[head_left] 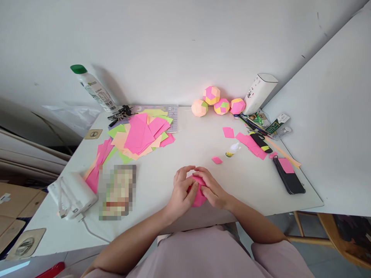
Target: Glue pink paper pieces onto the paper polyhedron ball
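A pink paper ball [199, 199] with folded facets is held near the table's front edge. My left hand [184, 189] curls round its left side, and the thumb presses on its upper face. From the right, my right hand [212, 189] grips the same ball, thumb close to the other thumb. The fingers hide much of the ball. Just beyond my hands lies a small pink paper piece [216, 160]. A small glue bottle [232, 150] with a white top stands behind it to the right, and a pink paper sheet [228, 132] lies farther back.
Several finished paper balls [222, 106] sit by the wall. Left lie a heap of coloured paper [142, 135], a spray-like white bottle [97, 90], a white charger [74, 193] and a blurred-out object [118, 191]. Right are a cutter [261, 142], a black case [288, 177] and a white box [261, 92].
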The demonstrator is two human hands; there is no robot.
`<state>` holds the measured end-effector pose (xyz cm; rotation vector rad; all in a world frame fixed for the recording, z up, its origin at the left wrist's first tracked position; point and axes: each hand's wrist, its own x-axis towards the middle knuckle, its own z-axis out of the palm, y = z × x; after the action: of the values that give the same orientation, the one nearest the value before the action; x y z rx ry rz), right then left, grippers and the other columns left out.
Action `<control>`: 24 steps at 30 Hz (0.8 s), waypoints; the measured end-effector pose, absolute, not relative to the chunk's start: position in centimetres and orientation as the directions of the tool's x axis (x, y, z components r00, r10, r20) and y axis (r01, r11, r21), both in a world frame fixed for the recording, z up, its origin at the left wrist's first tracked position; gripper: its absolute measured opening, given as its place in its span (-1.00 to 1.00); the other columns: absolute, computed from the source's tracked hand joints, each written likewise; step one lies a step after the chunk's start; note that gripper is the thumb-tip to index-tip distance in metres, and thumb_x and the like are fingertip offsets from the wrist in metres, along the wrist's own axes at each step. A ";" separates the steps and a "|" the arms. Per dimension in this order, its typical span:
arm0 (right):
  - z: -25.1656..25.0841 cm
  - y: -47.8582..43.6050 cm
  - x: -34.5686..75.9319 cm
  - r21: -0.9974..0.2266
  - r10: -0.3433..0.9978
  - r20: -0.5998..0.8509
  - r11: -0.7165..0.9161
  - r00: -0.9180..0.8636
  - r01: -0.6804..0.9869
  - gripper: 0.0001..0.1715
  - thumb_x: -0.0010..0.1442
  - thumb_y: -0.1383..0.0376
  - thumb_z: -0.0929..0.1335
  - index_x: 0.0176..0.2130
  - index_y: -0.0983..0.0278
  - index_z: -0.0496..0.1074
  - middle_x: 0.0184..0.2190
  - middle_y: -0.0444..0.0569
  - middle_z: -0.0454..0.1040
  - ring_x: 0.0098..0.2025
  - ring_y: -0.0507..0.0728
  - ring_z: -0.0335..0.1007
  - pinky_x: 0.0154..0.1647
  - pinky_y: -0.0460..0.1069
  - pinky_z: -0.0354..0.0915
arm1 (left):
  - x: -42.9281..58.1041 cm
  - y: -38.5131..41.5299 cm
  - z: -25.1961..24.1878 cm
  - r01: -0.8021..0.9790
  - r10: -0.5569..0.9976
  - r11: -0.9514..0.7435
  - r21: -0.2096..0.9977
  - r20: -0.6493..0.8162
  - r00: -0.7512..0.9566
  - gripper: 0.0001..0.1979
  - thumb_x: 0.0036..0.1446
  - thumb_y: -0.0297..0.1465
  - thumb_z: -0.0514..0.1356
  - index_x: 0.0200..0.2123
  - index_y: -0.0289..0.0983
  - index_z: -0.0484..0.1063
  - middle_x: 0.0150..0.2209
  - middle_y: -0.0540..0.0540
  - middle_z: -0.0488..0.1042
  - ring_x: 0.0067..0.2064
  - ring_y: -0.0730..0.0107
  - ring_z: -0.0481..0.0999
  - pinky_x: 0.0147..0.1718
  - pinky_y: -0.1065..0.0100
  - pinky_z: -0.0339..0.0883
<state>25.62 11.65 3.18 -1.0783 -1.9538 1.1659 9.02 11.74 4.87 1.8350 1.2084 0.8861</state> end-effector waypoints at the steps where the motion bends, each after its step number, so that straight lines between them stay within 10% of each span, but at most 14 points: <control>1: 3.3 11.7 25.6 -0.893 0.875 0.112 0.297 -0.472 0.339 -0.49 0.20 0.41 0.14 0.14 0.23 0.12 0.24 0.11 0.01 0.32 0.20 -0.12 0.27 0.24 0.04 | 9.0 11.8 4.9 0.404 0.942 -0.257 0.878 0.135 0.307 -0.69 0.25 -0.39 -0.02 -0.55 -0.25 0.31 0.08 -0.15 0.25 0.18 0.08 0.19 0.08 -0.05 0.20; 24: 3.3 12.5 26.2 -0.855 0.893 0.202 0.361 -0.402 0.372 -0.34 0.14 0.29 0.28 0.19 0.20 -0.01 0.25 0.14 -0.04 0.34 0.26 -0.20 0.30 0.26 -0.03 | 9.2 12.8 3.5 0.201 0.969 -0.063 0.978 0.012 0.247 -0.62 0.24 -0.19 0.02 -0.56 -0.25 0.28 0.12 -0.20 0.21 0.23 0.12 0.16 0.08 0.10 0.26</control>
<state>26.24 12.54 3.31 -1.0963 -1.9416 0.9743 9.21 12.83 3.47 1.4954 1.1508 0.9441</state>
